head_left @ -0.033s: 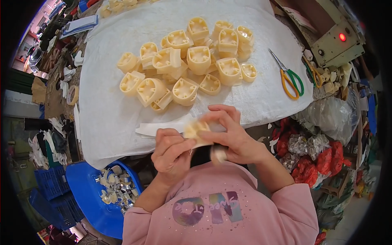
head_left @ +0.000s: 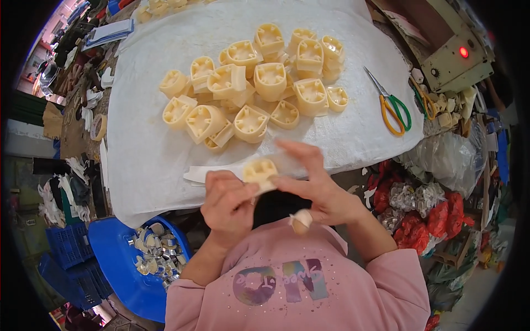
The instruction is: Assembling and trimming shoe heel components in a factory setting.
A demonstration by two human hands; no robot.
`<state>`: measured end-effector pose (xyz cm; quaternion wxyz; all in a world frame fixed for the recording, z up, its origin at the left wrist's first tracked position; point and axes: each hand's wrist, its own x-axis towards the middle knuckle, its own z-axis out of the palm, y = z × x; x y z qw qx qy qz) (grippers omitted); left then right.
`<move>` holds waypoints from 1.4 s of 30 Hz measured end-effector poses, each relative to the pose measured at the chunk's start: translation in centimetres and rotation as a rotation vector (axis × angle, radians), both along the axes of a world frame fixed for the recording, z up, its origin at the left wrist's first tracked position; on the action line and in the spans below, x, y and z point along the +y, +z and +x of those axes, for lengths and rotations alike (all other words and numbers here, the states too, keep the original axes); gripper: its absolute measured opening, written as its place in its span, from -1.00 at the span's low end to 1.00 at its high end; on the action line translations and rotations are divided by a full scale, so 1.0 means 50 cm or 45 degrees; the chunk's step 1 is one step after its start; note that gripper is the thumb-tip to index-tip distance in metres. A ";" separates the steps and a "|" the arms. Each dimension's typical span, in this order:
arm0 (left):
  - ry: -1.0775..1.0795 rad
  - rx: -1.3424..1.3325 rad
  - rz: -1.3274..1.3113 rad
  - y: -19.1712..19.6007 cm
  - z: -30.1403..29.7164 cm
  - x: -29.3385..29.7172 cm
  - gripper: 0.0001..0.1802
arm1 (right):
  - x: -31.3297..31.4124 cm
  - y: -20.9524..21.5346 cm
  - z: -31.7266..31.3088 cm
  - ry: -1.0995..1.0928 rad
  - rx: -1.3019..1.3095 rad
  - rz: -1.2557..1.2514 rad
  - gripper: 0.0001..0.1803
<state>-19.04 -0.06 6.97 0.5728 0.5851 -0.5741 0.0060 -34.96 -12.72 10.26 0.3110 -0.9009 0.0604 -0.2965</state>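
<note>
A cream plastic piece (head_left: 259, 171), hollow with small posts inside, is held in front of my chest at the table's near edge. My left hand (head_left: 227, 205) pinches its lower side between thumb and curled fingers. My right hand (head_left: 326, 190) has its thumb at the piece's right side, while its blurred index finger is raised away. Below that palm sticks out a small beige end (head_left: 301, 220), seemingly held by the lower fingers; the rest of it is hidden. Behind the hands lies a white strip (head_left: 200, 174). Farther back sits a pile of similar cream pieces (head_left: 269, 80).
White sheeting (head_left: 143, 154) covers the table. Scissors with orange and green handles (head_left: 396, 115) lie at the right, near a metal box with a red light (head_left: 457, 60). A blue tub (head_left: 124, 281) with shiny parts stands lower left. Red and clear bags (head_left: 411, 229) sit lower right.
My right index finger has lifted off the cream piece, which now shows more of its hollow side. The beige end below my right hand has shifted slightly right and down.
</note>
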 end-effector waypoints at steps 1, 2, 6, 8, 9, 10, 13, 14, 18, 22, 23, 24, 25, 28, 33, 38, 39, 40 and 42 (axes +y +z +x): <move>0.035 0.013 0.013 -0.002 0.010 -0.001 -0.73 | 0.002 0.015 -0.006 -0.013 -0.013 0.124 -0.53; 0.071 0.026 0.026 -0.003 0.015 0.000 -0.73 | 0.005 0.008 -0.008 -0.004 -0.010 0.123 -0.53; 0.078 -0.040 -0.004 0.014 0.000 0.006 -0.73 | 0.036 -0.081 -0.034 -0.362 -0.378 0.324 -0.40; 0.022 -0.021 -0.109 0.025 -0.015 -0.014 -0.68 | 0.078 -0.109 -0.037 -0.362 -0.426 1.526 -0.51; -0.030 -0.010 -0.205 0.028 -0.019 -0.019 -0.63 | 0.084 -0.112 -0.032 -0.339 -0.388 1.538 -0.62; -0.035 -0.005 -0.203 0.023 -0.022 -0.018 -0.63 | 0.091 -0.109 -0.024 -0.348 -0.387 1.539 -0.62; -0.403 0.109 -0.123 -0.006 -0.028 -0.017 -0.62 | 0.091 -0.107 -0.015 -0.306 -0.622 1.639 -0.71; -0.421 0.118 -0.123 -0.006 -0.026 -0.013 -0.62 | 0.091 -0.106 -0.018 -0.327 -0.627 1.634 -0.71; -0.348 -0.264 0.037 0.024 -0.027 -0.019 -0.65 | 0.092 -0.090 -0.033 -0.296 -0.590 1.699 -0.73; -0.285 -0.371 0.169 0.041 -0.042 -0.025 -0.74 | 0.089 -0.094 -0.047 -0.313 -0.416 1.540 -0.72; -0.290 -0.368 0.171 0.043 -0.046 -0.025 -0.74 | 0.087 -0.095 -0.049 -0.290 -0.360 1.467 -0.71; -0.269 -0.412 0.202 0.044 -0.048 -0.025 -0.76 | 0.086 -0.090 -0.046 -0.296 -0.361 1.469 -0.71; -0.247 -0.457 0.232 0.045 -0.050 -0.025 -0.77 | 0.086 -0.079 -0.041 -0.270 -0.352 1.503 -0.70; -0.212 -0.499 0.298 0.054 -0.054 -0.027 -0.80 | 0.078 -0.064 -0.041 -0.234 -0.287 1.558 -0.68; -0.244 -0.446 0.325 0.050 -0.054 -0.031 -0.78 | 0.073 -0.082 -0.043 -0.205 -0.312 1.725 -0.69; -0.346 -0.226 0.133 0.025 -0.044 -0.026 -0.57 | 0.063 -0.079 -0.033 -0.145 -0.413 1.845 -0.73; -0.356 -0.216 0.101 0.024 -0.042 -0.024 -0.55 | 0.063 -0.075 -0.033 -0.135 -0.412 1.845 -0.73; -0.366 -0.206 0.070 0.023 -0.040 -0.021 -0.53 | 0.063 -0.072 -0.035 -0.199 -0.337 1.626 -0.73; -0.370 -0.207 0.059 0.022 -0.036 -0.019 -0.55 | 0.063 -0.065 -0.034 -0.252 -0.263 1.408 -0.74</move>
